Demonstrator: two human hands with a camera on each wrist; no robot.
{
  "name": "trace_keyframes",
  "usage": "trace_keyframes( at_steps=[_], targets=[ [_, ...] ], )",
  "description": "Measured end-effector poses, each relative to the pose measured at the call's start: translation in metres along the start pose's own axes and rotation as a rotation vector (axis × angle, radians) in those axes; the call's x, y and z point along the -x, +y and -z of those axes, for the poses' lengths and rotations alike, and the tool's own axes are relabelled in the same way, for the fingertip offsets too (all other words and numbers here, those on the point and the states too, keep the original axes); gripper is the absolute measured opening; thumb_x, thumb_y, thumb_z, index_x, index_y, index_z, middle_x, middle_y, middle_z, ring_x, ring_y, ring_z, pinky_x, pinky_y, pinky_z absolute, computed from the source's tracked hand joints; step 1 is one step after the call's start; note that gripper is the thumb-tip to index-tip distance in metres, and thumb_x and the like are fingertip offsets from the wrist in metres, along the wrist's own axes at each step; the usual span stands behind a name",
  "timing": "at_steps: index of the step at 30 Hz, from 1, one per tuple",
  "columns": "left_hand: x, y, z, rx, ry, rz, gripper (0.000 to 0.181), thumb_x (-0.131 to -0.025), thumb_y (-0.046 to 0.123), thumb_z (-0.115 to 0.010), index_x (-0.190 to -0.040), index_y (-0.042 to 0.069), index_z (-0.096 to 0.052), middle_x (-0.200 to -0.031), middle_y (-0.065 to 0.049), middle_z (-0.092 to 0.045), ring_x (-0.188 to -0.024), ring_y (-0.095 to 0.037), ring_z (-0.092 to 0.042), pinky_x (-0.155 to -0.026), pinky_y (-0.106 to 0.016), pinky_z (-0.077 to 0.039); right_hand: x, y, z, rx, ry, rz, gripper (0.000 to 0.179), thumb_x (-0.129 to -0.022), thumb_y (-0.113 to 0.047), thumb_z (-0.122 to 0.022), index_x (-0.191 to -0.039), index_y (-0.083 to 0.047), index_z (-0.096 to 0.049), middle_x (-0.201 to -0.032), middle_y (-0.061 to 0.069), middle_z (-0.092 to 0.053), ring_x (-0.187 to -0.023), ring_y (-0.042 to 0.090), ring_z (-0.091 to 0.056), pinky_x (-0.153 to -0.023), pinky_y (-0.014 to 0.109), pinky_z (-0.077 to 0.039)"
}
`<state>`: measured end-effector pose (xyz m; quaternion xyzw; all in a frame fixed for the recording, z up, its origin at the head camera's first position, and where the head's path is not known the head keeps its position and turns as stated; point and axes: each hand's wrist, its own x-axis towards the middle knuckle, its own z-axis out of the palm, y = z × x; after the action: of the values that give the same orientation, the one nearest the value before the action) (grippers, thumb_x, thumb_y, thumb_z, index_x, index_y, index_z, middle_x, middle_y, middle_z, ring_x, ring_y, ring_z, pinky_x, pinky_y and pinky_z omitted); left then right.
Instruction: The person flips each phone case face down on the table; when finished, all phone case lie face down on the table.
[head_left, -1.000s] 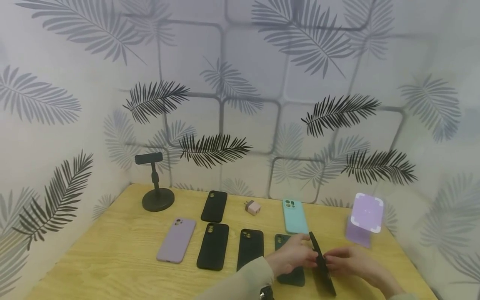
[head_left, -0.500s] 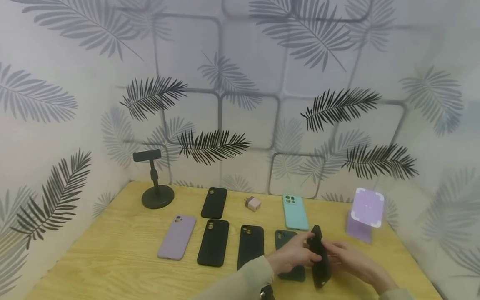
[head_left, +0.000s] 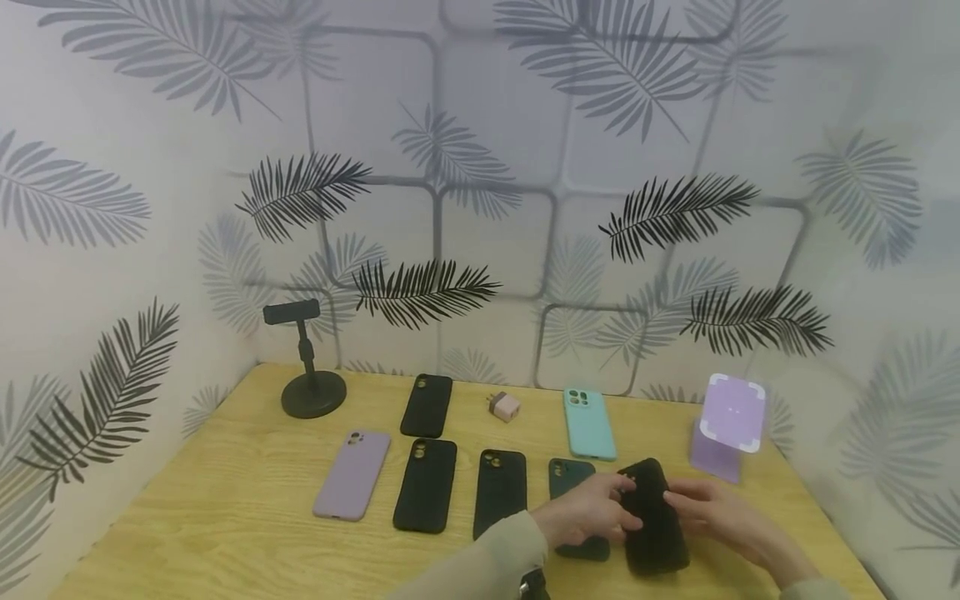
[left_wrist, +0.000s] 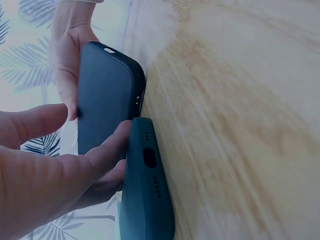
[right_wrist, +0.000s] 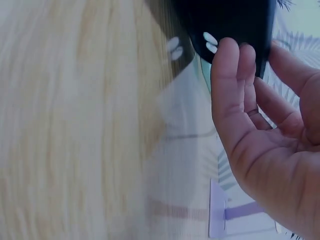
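A black phone case (head_left: 654, 521) stands tilted at the right of the table, between the two hands. My right hand (head_left: 723, 521) pinches its right side, fingers on one face and thumb at the edge; in the right wrist view the fingertips (right_wrist: 227, 52) lie beside its camera holes. My left hand (head_left: 588, 508) is at the case's left side, thumb and fingers spread apart, reaching over a dark green phone case (left_wrist: 150, 185). That green case lies on the table, partly covered by the left hand. Whether the left fingertips touch the black case is hard to tell.
Left of the hands lie black phone cases (head_left: 425, 486) and a lilac case (head_left: 352, 475). Behind are a turquoise case (head_left: 589, 423), a pink charger plug (head_left: 505, 407), a black phone stand (head_left: 313, 394) and a purple stand (head_left: 733, 417). A patterned wall closes the back.
The black case, first seen edge-on between the hands, has turned so its broad face shows toward the head camera. Both hands stay about where they were; the right shifts slightly rightward.
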<state>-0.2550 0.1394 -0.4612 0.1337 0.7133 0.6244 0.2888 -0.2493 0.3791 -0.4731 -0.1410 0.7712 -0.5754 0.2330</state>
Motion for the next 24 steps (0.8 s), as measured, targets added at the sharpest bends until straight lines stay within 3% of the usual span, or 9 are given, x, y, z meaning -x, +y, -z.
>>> trace_keyframes(
  at_steps=[4,8,14,24],
  targets=[
    [0.0012,0.0009,-0.0001,0.007,-0.01,0.012,0.051,-0.084,-0.013,-0.064,-0.133,-0.001,-0.055,-0.135,-0.029,-0.049,-0.112,-0.038,-0.061,-0.09,-0.05,-0.055,0.0032,0.0069,0.0044,0.006,0.013,0.011,0.053,-0.104,-0.015,-0.049,-0.139,0.021,-0.035,-0.122,0.025,-0.065,-0.103,0.021,-0.068,-0.083,0.035,-0.059],
    [0.0023,0.0013,-0.0007,0.011,-0.013,0.01,0.051,-0.084,-0.013,-0.063,-0.133,-0.003,-0.054,-0.135,-0.028,-0.049,-0.108,-0.037,-0.063,-0.089,-0.048,-0.056,0.0058,0.0093,0.005,0.025,0.058,-0.031,0.056,-0.101,-0.015,-0.055,-0.138,0.021,-0.035,-0.113,0.02,-0.069,-0.095,0.022,-0.07,-0.078,0.036,-0.06],
    [0.0025,0.0,-0.0004,-0.034,-0.004,-0.024,0.051,-0.083,-0.012,-0.065,-0.133,-0.004,-0.054,-0.134,-0.027,-0.051,-0.104,-0.032,-0.065,-0.088,-0.043,-0.057,0.0081,0.0094,0.0023,0.102,0.15,-0.082,0.06,-0.097,-0.017,-0.063,-0.138,0.019,-0.036,-0.105,0.017,-0.072,-0.087,0.023,-0.071,-0.073,0.037,-0.061],
    [-0.0001,-0.0015,0.0061,-0.143,0.007,-0.067,0.05,-0.085,-0.004,-0.067,-0.133,-0.001,-0.054,-0.131,-0.021,-0.058,-0.122,-0.03,-0.056,-0.099,-0.04,-0.051,0.0079,0.01,0.0041,0.171,0.204,-0.092,0.057,-0.096,-0.017,-0.063,-0.134,0.02,-0.04,-0.099,0.014,-0.072,-0.082,0.02,-0.069,-0.07,0.036,-0.061]
  ],
)
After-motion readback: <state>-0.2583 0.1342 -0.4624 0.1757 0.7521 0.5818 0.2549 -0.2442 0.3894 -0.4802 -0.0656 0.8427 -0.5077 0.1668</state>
